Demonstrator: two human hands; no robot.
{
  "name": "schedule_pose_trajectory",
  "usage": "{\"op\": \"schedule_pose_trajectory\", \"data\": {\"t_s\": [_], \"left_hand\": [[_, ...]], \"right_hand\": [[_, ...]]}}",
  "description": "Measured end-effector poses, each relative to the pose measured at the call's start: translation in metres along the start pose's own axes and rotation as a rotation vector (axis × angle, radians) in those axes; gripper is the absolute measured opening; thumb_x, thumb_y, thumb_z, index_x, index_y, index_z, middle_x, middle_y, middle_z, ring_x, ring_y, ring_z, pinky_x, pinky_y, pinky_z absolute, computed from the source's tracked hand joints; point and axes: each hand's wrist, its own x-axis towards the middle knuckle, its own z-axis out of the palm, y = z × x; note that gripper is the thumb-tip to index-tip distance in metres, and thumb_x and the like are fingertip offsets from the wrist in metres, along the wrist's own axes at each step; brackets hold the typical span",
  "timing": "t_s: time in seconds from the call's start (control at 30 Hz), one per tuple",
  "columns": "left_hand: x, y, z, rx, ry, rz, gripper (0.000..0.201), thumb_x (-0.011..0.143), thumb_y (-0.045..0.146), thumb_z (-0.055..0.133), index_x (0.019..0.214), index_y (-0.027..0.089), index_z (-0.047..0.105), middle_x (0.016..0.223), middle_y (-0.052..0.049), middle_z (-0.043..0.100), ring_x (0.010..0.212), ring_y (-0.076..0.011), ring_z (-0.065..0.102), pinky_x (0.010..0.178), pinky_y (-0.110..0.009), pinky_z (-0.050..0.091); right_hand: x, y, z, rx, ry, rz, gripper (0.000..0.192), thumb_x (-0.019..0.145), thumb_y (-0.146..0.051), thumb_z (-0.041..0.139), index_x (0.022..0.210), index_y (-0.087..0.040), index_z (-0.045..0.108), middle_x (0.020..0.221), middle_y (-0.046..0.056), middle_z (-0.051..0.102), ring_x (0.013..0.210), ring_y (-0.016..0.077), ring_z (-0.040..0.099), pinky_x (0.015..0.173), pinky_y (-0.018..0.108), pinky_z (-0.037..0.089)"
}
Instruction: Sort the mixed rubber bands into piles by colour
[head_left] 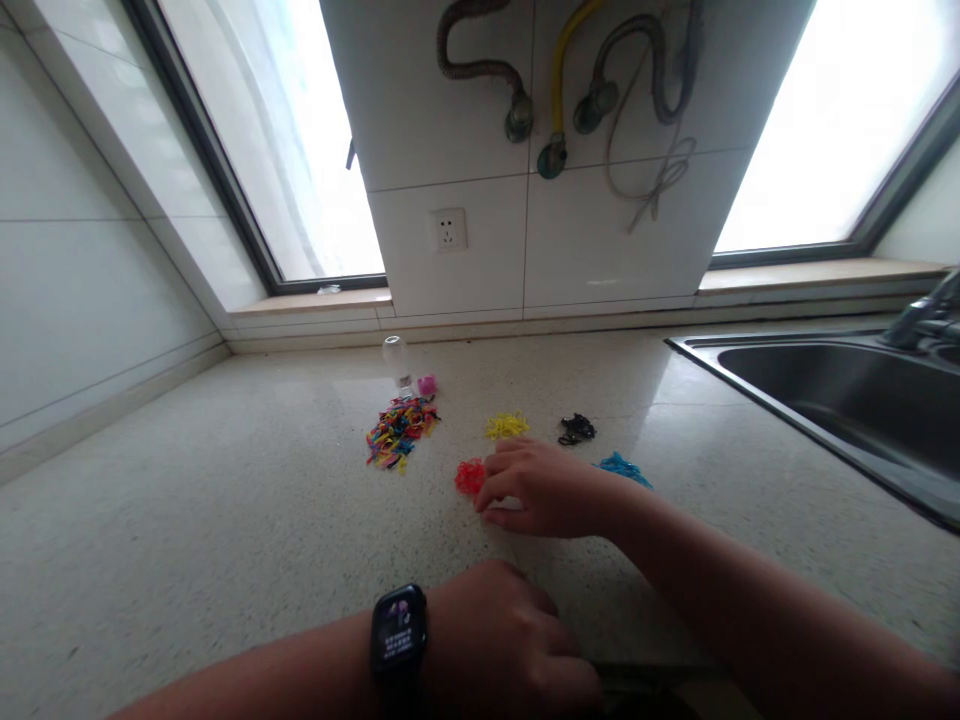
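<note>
Watch-bearing left hand [502, 640]; beyond, right hand [540, 490] at red bands [470, 476].

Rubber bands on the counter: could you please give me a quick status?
Right hand at the red pile, grip unclear. Left hand resting near the counter edge. Mixed pile untouched.

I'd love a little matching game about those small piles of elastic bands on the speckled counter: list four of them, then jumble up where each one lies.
Things:
1. red pile of small elastic bands
2. yellow pile of small elastic bands
3. mixed multicoloured pile of elastic bands
4. blue pile of small elastic bands

Places:
A. just right of the right hand's wrist
B. at the fingertips of the right hand
C. farthest left, near a small clear bottle
D. between the mixed pile and a black pile

Pairs: 1-B, 2-D, 3-C, 4-A
</note>
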Motion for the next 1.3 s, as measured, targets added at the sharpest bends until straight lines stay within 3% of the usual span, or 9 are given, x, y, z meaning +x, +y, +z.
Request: {"op": "schedule_pose_trajectory", "data": {"t_s": [0.27, 0.4, 0.67, 0.87, 0.97, 1.07, 1.2, 1.3], "left_hand": [[-0.001, 0.000, 0.001, -0.002, 0.000, -0.004, 0.022, 0.096, 0.032, 0.054, 0.079, 0.019, 0.057, 0.063, 0.004, 0.058, 0.055, -0.0122, 0.051, 0.044, -0.031, 0.031], [0.000, 0.000, -0.001, 0.004, -0.015, 0.000, 0.019, 0.096, 0.031, 0.055, 0.082, 0.019, 0.058, 0.065, 0.004, 0.060, 0.056, -0.0121, 0.053, 0.045, -0.031, 0.031], [-0.002, -0.004, -0.009, -0.201, 0.018, -0.089, 0.012, 0.093, 0.030, 0.057, 0.097, 0.022, 0.064, 0.066, 0.004, 0.065, 0.060, -0.0116, 0.058, 0.050, -0.028, 0.036], [-0.014, -0.038, -0.041, -0.149, 0.149, -0.378, 0.019, 0.085, 0.015, 0.053, 0.097, 0.019, 0.067, 0.068, 0.002, 0.067, 0.059, -0.0103, 0.059, 0.060, -0.023, 0.043], [-0.029, -0.063, -0.052, -0.013, 0.175, -0.632, 0.019, 0.088, 0.017, 0.052, 0.097, 0.020, 0.069, 0.074, 0.000, 0.068, 0.066, -0.0121, 0.061, 0.066, -0.025, 0.046], [-0.045, -0.086, -0.055, 0.238, 0.261, -0.975, 0.020, 0.091, 0.022, 0.051, 0.098, 0.020, 0.070, 0.077, -0.003, 0.069, 0.073, -0.0159, 0.063, 0.073, -0.029, 0.048], [-0.060, -0.103, -0.052, 0.420, 0.150, -1.216, 0.021, 0.090, 0.028, 0.054, 0.102, 0.024, 0.072, 0.094, -0.006, 0.073, 0.096, -0.0225, 0.064, 0.081, -0.032, 0.050], [-0.066, -0.108, -0.048, 0.449, 0.026, -1.290, 0.023, 0.091, 0.033, 0.054, 0.097, 0.024, 0.073, 0.092, -0.007, 0.072, 0.094, -0.0234, 0.065, 0.079, -0.032, 0.050]], "right_hand": [[-0.002, 0.006, 0.000, -0.053, 0.025, 0.035, 0.021, 0.093, -0.026, 0.058, 0.109, -0.024, 0.072, 0.090, 0.004, 0.070, 0.088, 0.0186, 0.058, 0.084, 0.033, 0.038], [-0.004, 0.011, -0.003, -0.056, 0.058, 0.057, 0.018, 0.091, -0.020, 0.058, 0.101, -0.023, 0.073, 0.081, 0.002, 0.068, 0.081, 0.0167, 0.058, 0.080, 0.031, 0.038], [-0.024, 0.051, -0.017, -0.115, 0.221, 0.232, 0.020, 0.091, -0.018, 0.055, 0.100, -0.019, 0.073, 0.090, 0.005, 0.072, 0.087, 0.0179, 0.063, 0.084, 0.032, 0.041], [-0.042, 0.085, -0.022, -0.123, 0.311, 0.411, 0.021, 0.088, -0.021, 0.055, 0.097, -0.020, 0.073, 0.087, 0.005, 0.072, 0.082, 0.0177, 0.063, 0.078, 0.029, 0.043], [-0.048, 0.097, -0.021, -0.112, 0.331, 0.481, 0.021, 0.089, -0.024, 0.054, 0.097, -0.020, 0.074, 0.086, 0.005, 0.072, 0.079, 0.0174, 0.063, 0.075, 0.028, 0.043], [-0.052, 0.104, -0.020, -0.102, 0.337, 0.532, 0.022, 0.089, -0.026, 0.054, 0.097, -0.021, 0.074, 0.086, 0.005, 0.073, 0.077, 0.0171, 0.063, 0.074, 0.028, 0.043], [-0.054, 0.107, -0.019, -0.098, 0.330, 0.551, 0.022, 0.088, -0.027, 0.055, 0.097, -0.021, 0.074, 0.085, 0.005, 0.074, 0.076, 0.0170, 0.064, 0.072, 0.027, 0.043], [-0.054, 0.107, -0.018, -0.100, 0.326, 0.560, 0.023, 0.089, -0.027, 0.054, 0.098, -0.021, 0.074, 0.086, 0.005, 0.074, 0.077, 0.0174, 0.065, 0.073, 0.028, 0.043]]}}
